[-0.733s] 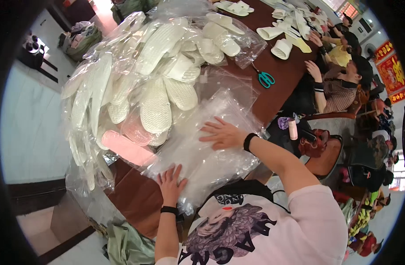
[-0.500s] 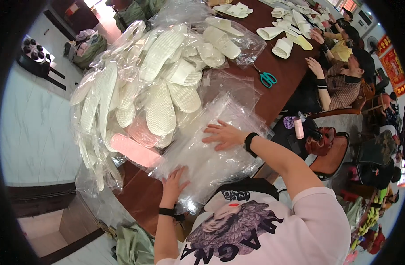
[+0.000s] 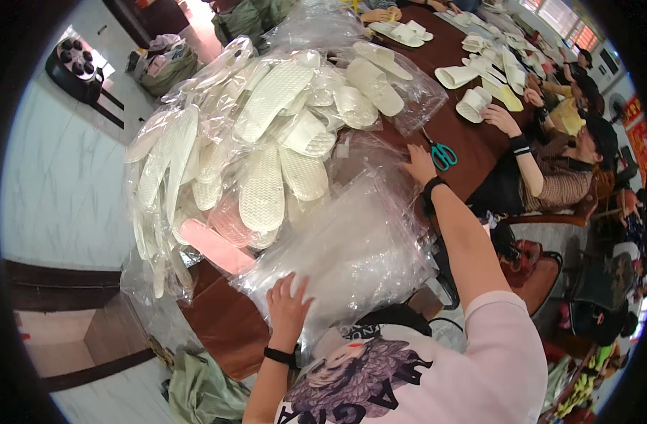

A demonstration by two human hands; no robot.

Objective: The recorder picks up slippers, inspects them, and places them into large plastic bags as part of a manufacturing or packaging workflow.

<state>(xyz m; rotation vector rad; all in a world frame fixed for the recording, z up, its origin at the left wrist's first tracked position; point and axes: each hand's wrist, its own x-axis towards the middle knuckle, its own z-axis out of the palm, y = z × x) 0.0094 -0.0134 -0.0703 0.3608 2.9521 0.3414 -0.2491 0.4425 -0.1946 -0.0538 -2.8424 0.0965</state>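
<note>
A flat stack of clear plastic bags (image 3: 330,244) lies in front of me on the brown table. Over its near left edge is my left hand (image 3: 288,309), open with fingers spread and nothing in it. My right hand (image 3: 420,165) reaches past the stack's far right side, its fingers stretched out beside teal-handled scissors (image 3: 443,157); whether it touches them I cannot tell. Left of the stack rises a heap of bagged white slippers (image 3: 261,185), with a pink slipper (image 3: 214,246) at its near edge.
Unbagged white slippers (image 3: 473,104) lie along the far right of the brown table (image 3: 221,318). A co-worker (image 3: 549,162) sits on the right side, one hand at a slipper. Green sacks (image 3: 207,389) stand at lower left. A chair (image 3: 539,279) is at my right.
My right hand has left the bag stack and moved away from me to beside the scissors. My left hand has shifted slightly right. The co-worker's hand has come to a white slipper.
</note>
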